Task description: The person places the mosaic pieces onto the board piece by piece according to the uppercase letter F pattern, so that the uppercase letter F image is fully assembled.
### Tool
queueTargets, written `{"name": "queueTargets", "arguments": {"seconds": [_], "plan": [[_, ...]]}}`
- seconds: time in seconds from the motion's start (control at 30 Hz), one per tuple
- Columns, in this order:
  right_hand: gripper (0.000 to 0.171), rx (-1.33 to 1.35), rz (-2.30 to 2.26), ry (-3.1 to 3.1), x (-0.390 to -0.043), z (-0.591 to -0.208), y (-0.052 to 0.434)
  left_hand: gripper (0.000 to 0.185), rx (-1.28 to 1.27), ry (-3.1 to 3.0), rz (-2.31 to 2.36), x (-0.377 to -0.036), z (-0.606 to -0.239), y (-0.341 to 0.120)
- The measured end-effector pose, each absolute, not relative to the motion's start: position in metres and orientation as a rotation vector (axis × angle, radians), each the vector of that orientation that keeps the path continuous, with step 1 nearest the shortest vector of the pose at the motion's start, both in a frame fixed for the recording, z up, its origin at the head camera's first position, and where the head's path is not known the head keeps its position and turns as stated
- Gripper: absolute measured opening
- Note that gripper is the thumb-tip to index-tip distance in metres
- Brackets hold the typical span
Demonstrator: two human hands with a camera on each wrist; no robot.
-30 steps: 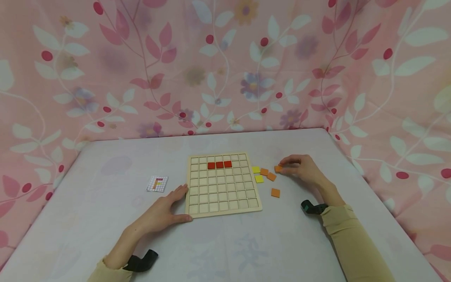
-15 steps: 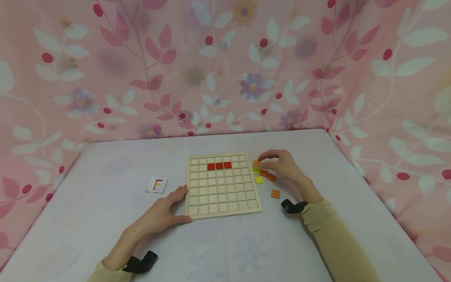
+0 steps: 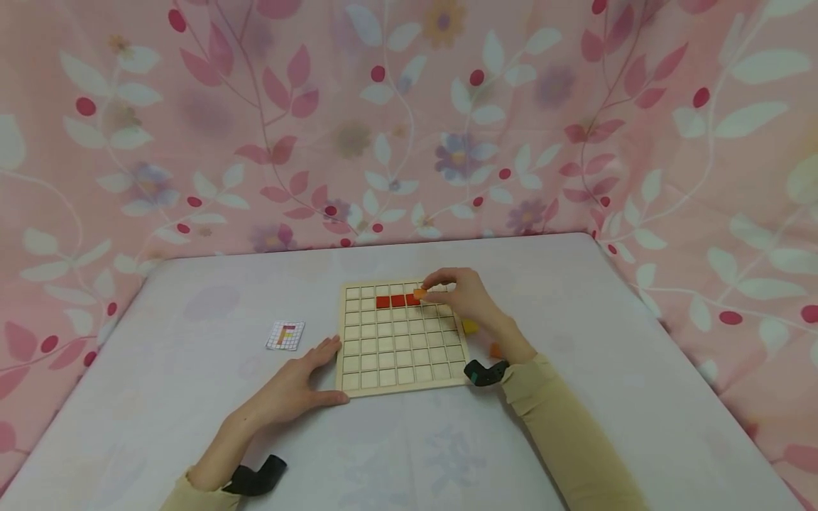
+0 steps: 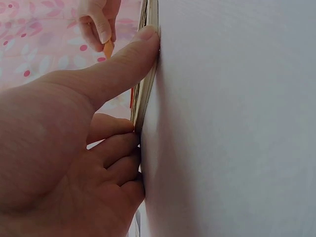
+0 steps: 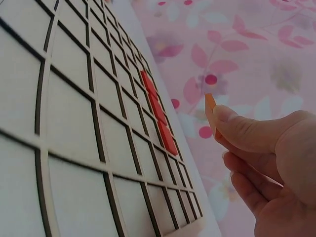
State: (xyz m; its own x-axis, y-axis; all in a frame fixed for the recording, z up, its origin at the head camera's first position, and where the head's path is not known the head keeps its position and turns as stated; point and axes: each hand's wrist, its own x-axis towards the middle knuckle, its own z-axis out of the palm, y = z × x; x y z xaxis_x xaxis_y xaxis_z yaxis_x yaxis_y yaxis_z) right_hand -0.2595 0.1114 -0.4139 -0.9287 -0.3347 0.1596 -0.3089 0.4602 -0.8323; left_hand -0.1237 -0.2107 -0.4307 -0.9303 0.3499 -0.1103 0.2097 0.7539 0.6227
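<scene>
A wooden grid board (image 3: pixel 401 355) lies in the middle of the table, with three red tiles (image 3: pixel 397 300) in a row near its far edge. My right hand (image 3: pixel 455 292) hovers over the board's far right part and pinches an orange tile (image 3: pixel 419 292) just right of the red row; the same orange tile (image 5: pixel 211 104) shows in the right wrist view above the red tiles (image 5: pixel 159 114). My left hand (image 3: pixel 300 380) rests flat on the table against the board's near left corner, thumb along the board edge (image 4: pixel 147 94).
A small pattern card (image 3: pixel 285 333) lies left of the board. A yellow tile (image 3: pixel 471 326) and an orange tile (image 3: pixel 494 349) peek out beside my right wrist. Pink floral cloth (image 3: pixel 409 121) walls the table on three sides.
My right hand has lifted an orange tile from the loose pile at the right and carried it leftward over the board, beside the red row. The left hand has not moved.
</scene>
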Motion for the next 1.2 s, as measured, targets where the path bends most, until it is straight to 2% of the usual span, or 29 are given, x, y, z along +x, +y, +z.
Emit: {"name": "queueTargets", "arguments": {"seconds": [0.33,0.63,0.97,1.2], "plan": [[0.021,-0.729,-1.558,2.593,-0.259,-0.409,0.082,0.100,0.428,2.726,0.938,-0.124,-0.429,-0.211],[0.017,-0.687,-1.521,2.619,-0.257,-0.413,0.071,0.100,0.431,2.725,0.944,-0.124,-0.430,-0.212],[0.023,-0.732,-1.465,2.648,-0.253,-0.424,0.056,0.099,0.423,2.725,0.934,-0.125,-0.430,-0.212],[0.015,-0.729,-1.374,2.680,-0.249,-0.432,0.050,0.099,0.435,2.720,0.936,-0.125,-0.429,-0.213]]}}
